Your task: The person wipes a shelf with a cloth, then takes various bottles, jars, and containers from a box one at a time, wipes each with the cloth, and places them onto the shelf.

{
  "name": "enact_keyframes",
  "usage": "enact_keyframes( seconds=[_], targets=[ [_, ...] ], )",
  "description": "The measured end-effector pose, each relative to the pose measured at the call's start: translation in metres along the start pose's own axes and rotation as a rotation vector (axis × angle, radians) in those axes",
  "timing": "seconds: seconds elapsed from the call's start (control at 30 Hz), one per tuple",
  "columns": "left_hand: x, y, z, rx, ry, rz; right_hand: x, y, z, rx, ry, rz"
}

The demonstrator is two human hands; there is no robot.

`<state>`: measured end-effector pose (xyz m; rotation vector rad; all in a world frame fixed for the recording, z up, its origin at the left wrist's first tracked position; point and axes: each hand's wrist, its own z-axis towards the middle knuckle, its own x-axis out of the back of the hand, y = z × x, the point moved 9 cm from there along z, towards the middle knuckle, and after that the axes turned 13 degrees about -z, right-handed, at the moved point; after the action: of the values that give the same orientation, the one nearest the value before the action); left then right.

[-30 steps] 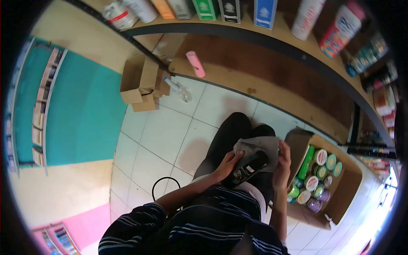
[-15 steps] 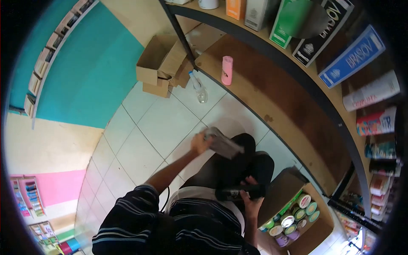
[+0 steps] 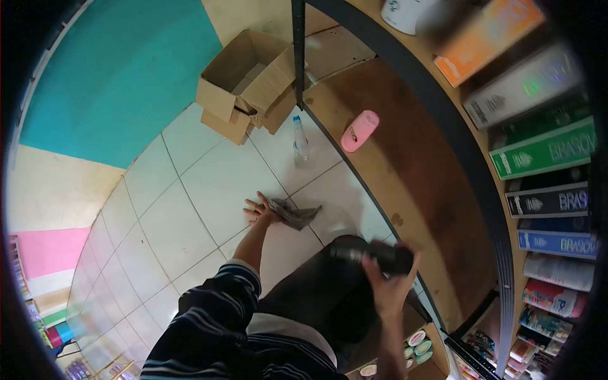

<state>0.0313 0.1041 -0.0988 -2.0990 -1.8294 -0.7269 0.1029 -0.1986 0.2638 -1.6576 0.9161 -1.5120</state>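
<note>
Right hand (image 3: 389, 288) nearest: grip curled closed round a black bottle (image 3: 394, 257) just right of centre, blurred, label unreadable. Left hand (image 3: 259, 210), mid-frame, fingers spread; grey cloth (image 3: 296, 216) against it over the floor tiles (image 3: 209, 171). Cannot tell whether that grip pinches it. Change: a second ago cloth and bottle were together at my lap; now well apart, so the cloth isn't on the bottle. My knee (image 3: 347, 244) lies between; lower shelf (image 3: 437, 190) crowds my right hand. Lower right, carton (image 3: 439, 347) with jars (image 3: 423, 348). Farther: pink container (image 3: 360, 132) on shelf, clear bottle (image 3: 301, 144) on tiles, cardboard box (image 3: 216, 98) upper left of centre.
</note>
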Motion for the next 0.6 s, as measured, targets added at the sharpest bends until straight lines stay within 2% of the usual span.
enact_keyframes(
  seconds=[0.03, 0.07, 0.13, 0.2, 0.23, 0.27, 0.4, 0.47, 0.5, 0.6],
  targets=[
    [0.001, -0.003, -0.002, 0.021, -0.006, 0.002, -0.012, -0.014, 0.028, 0.070, -0.016, -0.063],
    [0.003, 0.000, -0.006, -0.015, 0.028, -0.044, -0.027, -0.031, 0.056, 0.080, 0.013, 0.077],
    [-0.003, -0.003, 0.003, -0.011, 0.047, -0.035, -0.053, -0.076, 0.106, 0.218, 0.086, 0.077],
    [-0.006, -0.005, 0.011, -0.016, 0.052, -0.015, -0.092, -0.088, 0.158, 0.316, 0.071, 0.185],
    [-0.007, -0.006, 0.013, -0.010, 0.049, -0.020, -0.109, -0.098, 0.179, 0.262, 0.078, 0.041],
    [-0.009, -0.006, 0.014, -0.004, 0.035, -0.017, -0.123, -0.115, 0.195, 0.468, 0.212, -0.181],
    [0.000, 0.003, -0.005, -0.015, -0.024, -0.048, -0.192, -0.115, 0.269, 0.415, 0.087, -0.127],
    [-0.002, 0.001, -0.003, -0.009, -0.034, 0.014, -0.217, -0.107, 0.291, 0.596, 0.174, -0.157],
    [-0.004, 0.001, -0.002, -0.001, -0.042, 0.003, -0.227, -0.103, 0.299, 0.601, 0.159, -0.163],
    [0.001, 0.001, -0.006, 0.002, -0.043, 0.020, -0.250, -0.080, 0.321, 0.508, 0.094, -0.165]
  ],
)
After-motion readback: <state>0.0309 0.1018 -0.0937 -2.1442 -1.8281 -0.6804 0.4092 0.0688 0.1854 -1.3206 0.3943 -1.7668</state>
